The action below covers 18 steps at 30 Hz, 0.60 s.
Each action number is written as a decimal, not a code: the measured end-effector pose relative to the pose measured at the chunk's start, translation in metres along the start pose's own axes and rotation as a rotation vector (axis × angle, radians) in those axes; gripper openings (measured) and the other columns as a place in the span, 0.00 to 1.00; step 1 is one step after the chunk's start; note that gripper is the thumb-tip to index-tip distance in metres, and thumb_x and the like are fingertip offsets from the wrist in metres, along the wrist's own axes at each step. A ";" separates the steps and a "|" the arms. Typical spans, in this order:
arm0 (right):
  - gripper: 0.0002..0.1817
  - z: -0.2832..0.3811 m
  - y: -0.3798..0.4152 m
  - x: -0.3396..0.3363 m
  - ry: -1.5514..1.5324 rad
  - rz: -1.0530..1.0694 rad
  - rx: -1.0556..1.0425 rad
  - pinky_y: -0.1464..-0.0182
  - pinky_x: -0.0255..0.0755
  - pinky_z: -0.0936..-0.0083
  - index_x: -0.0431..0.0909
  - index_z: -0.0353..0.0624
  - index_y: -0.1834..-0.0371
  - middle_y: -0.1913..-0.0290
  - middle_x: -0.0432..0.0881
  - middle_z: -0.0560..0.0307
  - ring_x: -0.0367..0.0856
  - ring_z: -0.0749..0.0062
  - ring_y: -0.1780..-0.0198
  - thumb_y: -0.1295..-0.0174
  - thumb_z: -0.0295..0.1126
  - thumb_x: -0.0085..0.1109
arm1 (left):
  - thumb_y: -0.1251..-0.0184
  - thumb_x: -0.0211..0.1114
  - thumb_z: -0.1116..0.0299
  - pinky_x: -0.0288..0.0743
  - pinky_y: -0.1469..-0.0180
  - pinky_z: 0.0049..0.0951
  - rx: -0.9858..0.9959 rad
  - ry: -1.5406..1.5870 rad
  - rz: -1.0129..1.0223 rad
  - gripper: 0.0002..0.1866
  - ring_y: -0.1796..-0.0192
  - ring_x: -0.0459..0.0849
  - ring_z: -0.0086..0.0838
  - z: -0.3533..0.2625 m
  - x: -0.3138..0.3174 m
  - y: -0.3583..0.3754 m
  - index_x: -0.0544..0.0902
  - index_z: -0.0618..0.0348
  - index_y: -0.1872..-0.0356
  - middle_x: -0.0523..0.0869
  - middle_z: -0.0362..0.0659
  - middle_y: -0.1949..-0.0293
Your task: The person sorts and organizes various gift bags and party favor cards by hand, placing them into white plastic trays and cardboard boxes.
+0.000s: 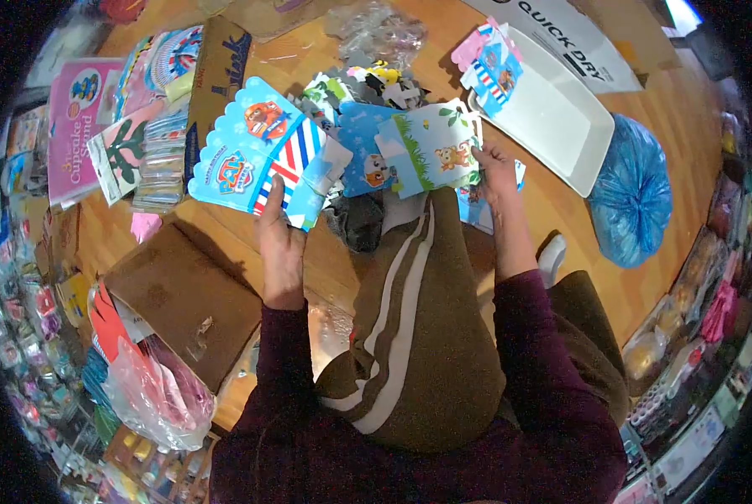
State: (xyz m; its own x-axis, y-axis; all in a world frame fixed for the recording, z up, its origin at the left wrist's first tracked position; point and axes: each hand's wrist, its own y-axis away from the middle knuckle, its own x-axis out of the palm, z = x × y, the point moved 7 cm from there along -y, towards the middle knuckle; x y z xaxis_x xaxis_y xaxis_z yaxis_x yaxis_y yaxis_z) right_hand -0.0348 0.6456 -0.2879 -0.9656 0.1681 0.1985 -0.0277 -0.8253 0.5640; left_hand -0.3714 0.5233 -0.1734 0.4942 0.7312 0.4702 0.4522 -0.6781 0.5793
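My left hand (280,248) is closed on a flattened paper popcorn box (250,168), blue with a scalloped top edge, cartoon dogs and red-white-blue stripes. In my right hand (497,172) is a flattened paper box (435,147) printed with grass and a small animal, pinched at its right edge. A blue dog-print piece (363,139) lies against its left side, between the two hands. Beyond them, a heap of printed paper pieces (380,84) rests on the floor. Another blue printed piece (475,210) shows partly under my right wrist.
At the upper right, a white tray (573,139) has printed pieces (494,71) at its far end, with a blue plastic bag (632,193) beside it. A cupcake stand pack (78,126) lies left. A brown box (183,294) sits nearer, and stocked shelves curve around both sides.
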 end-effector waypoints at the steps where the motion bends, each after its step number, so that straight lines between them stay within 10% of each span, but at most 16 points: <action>1: 0.04 -0.007 0.013 -0.012 -0.074 -0.062 0.071 0.67 0.68 0.84 0.74 0.36 0.71 0.71 0.77 0.61 0.73 0.79 0.71 0.50 0.20 0.59 | 0.38 0.57 0.71 0.75 0.52 0.36 0.003 0.004 0.002 0.16 0.54 0.79 0.32 0.001 0.001 0.000 0.70 0.64 0.49 0.78 0.47 0.52; 6: 0.05 -0.014 0.039 -0.059 -0.193 -0.068 0.070 0.64 0.69 0.82 0.75 0.36 0.68 0.70 0.78 0.60 0.74 0.78 0.70 0.48 0.22 0.58 | 0.38 0.57 0.70 0.75 0.52 0.35 -0.023 -0.004 0.022 0.16 0.53 0.79 0.32 0.009 0.004 0.000 0.70 0.64 0.50 0.78 0.46 0.52; 8: 0.06 0.033 0.060 -0.084 0.129 -0.150 -0.171 0.68 0.67 0.84 0.76 0.37 0.67 0.73 0.77 0.63 0.72 0.81 0.71 0.48 0.22 0.58 | 0.38 0.57 0.70 0.74 0.52 0.35 0.014 -0.012 0.019 0.16 0.53 0.79 0.31 0.008 -0.002 -0.006 0.70 0.64 0.50 0.78 0.46 0.52; 18: 0.12 0.089 0.053 -0.106 0.881 0.164 -0.105 0.64 0.67 0.81 0.76 0.36 0.65 0.70 0.76 0.64 0.71 0.81 0.68 0.55 0.19 0.61 | 0.37 0.57 0.69 0.72 0.51 0.34 -0.063 0.004 0.033 0.16 0.52 0.78 0.30 0.016 -0.001 -0.009 0.70 0.62 0.49 0.77 0.44 0.52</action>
State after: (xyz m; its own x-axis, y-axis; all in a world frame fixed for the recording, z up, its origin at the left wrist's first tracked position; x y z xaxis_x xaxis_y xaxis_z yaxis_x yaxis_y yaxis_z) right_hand 0.0894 0.6323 -0.2078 -0.8067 -0.3941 -0.4403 0.1459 -0.8549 0.4979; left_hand -0.3644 0.5269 -0.1895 0.5044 0.7093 0.4924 0.3884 -0.6957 0.6042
